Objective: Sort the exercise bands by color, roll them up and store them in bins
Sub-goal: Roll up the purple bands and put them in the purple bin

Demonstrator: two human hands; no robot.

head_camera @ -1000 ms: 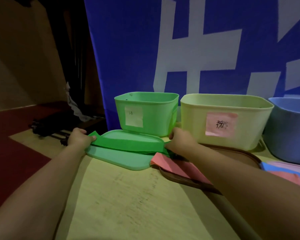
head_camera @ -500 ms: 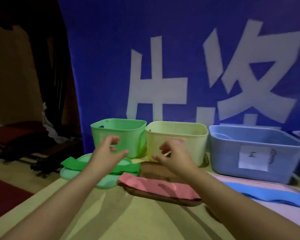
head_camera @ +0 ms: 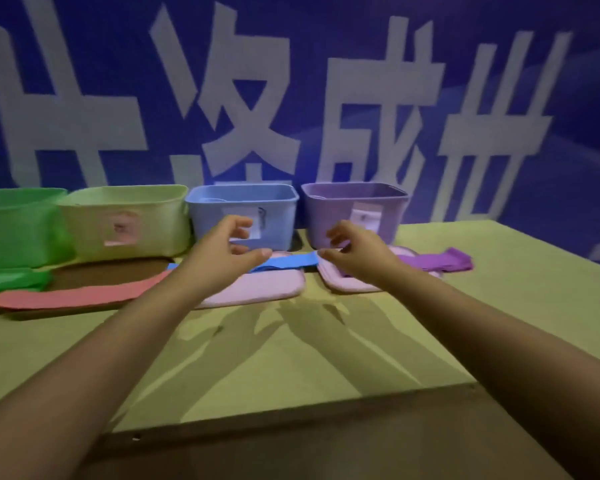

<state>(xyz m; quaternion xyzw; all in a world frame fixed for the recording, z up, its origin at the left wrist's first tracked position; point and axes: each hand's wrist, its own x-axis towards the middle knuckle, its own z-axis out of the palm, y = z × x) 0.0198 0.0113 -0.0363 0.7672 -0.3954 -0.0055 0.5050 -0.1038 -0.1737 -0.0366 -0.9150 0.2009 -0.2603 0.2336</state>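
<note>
A row of bins stands at the back of the table: green (head_camera: 14, 226), pale yellow (head_camera: 125, 220), blue (head_camera: 243, 213) and purple (head_camera: 355, 209). Flat bands lie in front of them: green band (head_camera: 11, 282), pink band (head_camera: 77, 297), blue band (head_camera: 288, 263) and purple band (head_camera: 437, 261). My left hand (head_camera: 222, 254) hovers over the left part of the blue band, fingers loosely curled, holding nothing. My right hand (head_camera: 357, 254) hovers at the blue band's right end with relaxed fingers, also holding nothing.
Two pink lids (head_camera: 257, 289) (head_camera: 347, 282) lie under the blue and purple bands, and a brown lid (head_camera: 111, 271) lies under the pink band. A blue banner with white characters (head_camera: 291, 98) hangs behind. The table's front edge (head_camera: 291, 414) is near me.
Both hands let go of the green band and moved right, past the pink band, to the blue band. The view swung right, bringing the purple bin and band into sight.
</note>
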